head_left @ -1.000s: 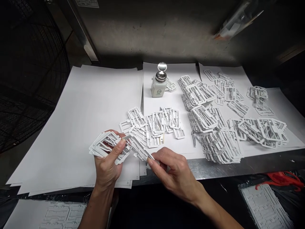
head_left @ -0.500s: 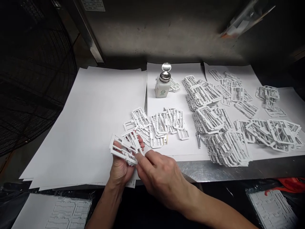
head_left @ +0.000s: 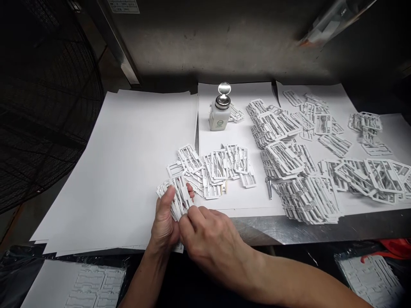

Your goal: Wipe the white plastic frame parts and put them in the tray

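A small stack of white plastic frames (head_left: 179, 197) with thin bars inside rests in my left hand (head_left: 163, 220), its thumb pressed over the front of the stack. My right hand (head_left: 207, 235) has its fingers curled and pinched at the stack's lower right corner; the fingertips hide exactly what they grip there. Just beyond my hands, more of these frames (head_left: 218, 167) lie in a loose heap on white paper (head_left: 128, 141).
A pump bottle (head_left: 220, 113) with its metal lid raised stands behind the heap. Tall piles of frames (head_left: 306, 199) fill the right side, with nail clippers (head_left: 269, 188) beside them. Bagged frames (head_left: 96, 284) lie below the front edge. A fan cage (head_left: 73, 85) is at left.
My left thumb has come over the front of the stack, and the frames now sit closer together. My right hand has shifted slightly left and stays at the stack's corner.
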The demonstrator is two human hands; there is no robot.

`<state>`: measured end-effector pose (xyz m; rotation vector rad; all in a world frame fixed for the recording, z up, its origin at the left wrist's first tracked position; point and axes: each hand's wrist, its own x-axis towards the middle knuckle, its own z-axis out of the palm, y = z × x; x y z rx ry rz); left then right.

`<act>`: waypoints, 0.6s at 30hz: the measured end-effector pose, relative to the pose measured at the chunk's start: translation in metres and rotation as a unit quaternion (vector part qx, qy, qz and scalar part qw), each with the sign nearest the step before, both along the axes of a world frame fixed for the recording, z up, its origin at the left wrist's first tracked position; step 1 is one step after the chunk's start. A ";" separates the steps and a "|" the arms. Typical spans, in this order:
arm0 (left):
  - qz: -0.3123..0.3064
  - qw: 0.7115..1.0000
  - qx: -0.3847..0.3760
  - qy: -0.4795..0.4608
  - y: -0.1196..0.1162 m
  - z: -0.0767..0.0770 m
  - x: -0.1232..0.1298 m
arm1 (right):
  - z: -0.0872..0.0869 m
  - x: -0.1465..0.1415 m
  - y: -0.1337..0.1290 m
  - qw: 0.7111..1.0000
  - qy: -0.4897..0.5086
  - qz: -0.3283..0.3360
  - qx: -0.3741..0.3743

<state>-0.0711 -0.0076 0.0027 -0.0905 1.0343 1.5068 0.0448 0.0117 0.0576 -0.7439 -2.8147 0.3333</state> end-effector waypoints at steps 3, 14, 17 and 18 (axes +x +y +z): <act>-0.013 0.999 0.012 -0.051 0.000 0.000 -0.003 | 0.004 0.010 0.008 0.992 0.021 0.012 -0.128; -0.037 0.995 0.073 -0.065 -0.001 -0.007 0.003 | 0.000 0.013 0.057 0.917 0.258 -0.154 -0.264; -0.024 0.995 0.079 -0.055 -0.001 -0.005 0.005 | -0.002 0.000 0.061 0.931 0.241 -0.114 -0.251; -0.026 0.995 0.077 -0.051 -0.002 -0.005 0.004 | -0.003 -0.001 0.062 0.935 0.229 -0.121 -0.241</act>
